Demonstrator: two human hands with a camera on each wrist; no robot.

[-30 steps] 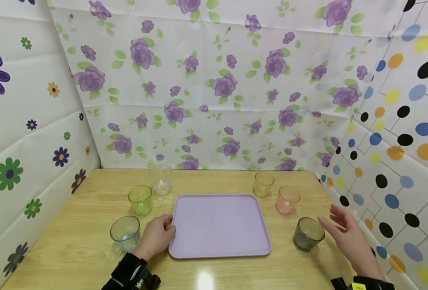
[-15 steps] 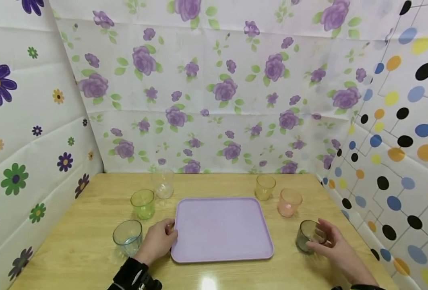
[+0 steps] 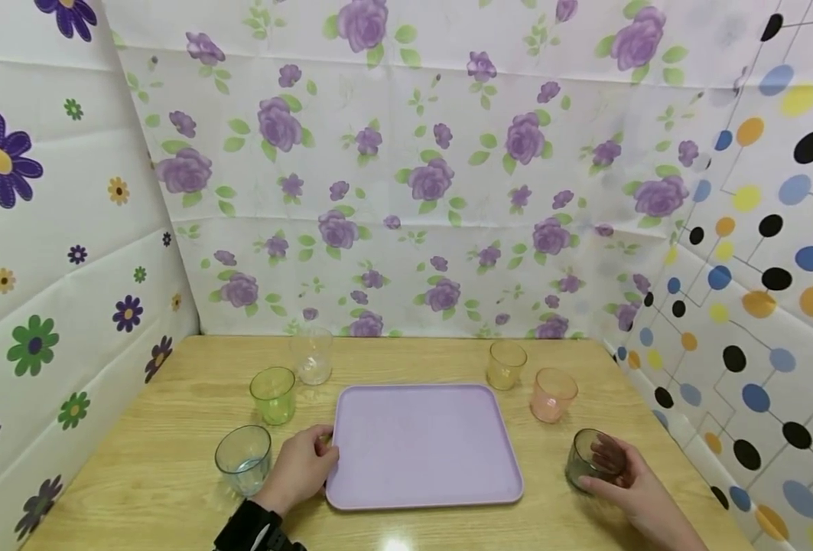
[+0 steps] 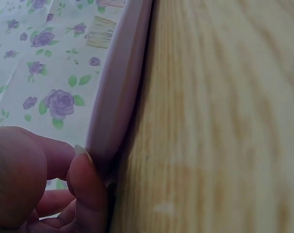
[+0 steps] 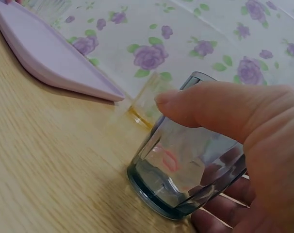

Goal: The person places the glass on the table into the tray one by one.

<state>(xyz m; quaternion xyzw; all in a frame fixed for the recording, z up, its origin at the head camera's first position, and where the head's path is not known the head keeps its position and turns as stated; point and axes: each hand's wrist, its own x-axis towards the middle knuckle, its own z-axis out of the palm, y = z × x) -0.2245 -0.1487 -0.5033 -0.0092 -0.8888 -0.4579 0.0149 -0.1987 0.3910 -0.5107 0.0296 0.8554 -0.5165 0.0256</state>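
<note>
A lilac tray [image 3: 423, 444] lies flat in the middle of the wooden table. My left hand [image 3: 304, 465] holds its left rim [image 4: 119, 97], fingers curled against the edge. My right hand [image 3: 629, 480] grips a dark smoky glass [image 3: 588, 458] standing right of the tray; in the right wrist view the thumb lies across that dark glass [image 5: 190, 160] and the fingers wrap behind it. The glass stands on the table.
A bluish glass [image 3: 243, 459], a green glass [image 3: 272, 395] and a clear glass [image 3: 312, 356] stand left of the tray. A yellow glass [image 3: 505, 365] and a pink glass [image 3: 552, 395] stand to its right. Patterned walls close in three sides.
My right hand moved in from the right with spread fingers and closed round the dark glass. The left hand stayed on the tray's rim.
</note>
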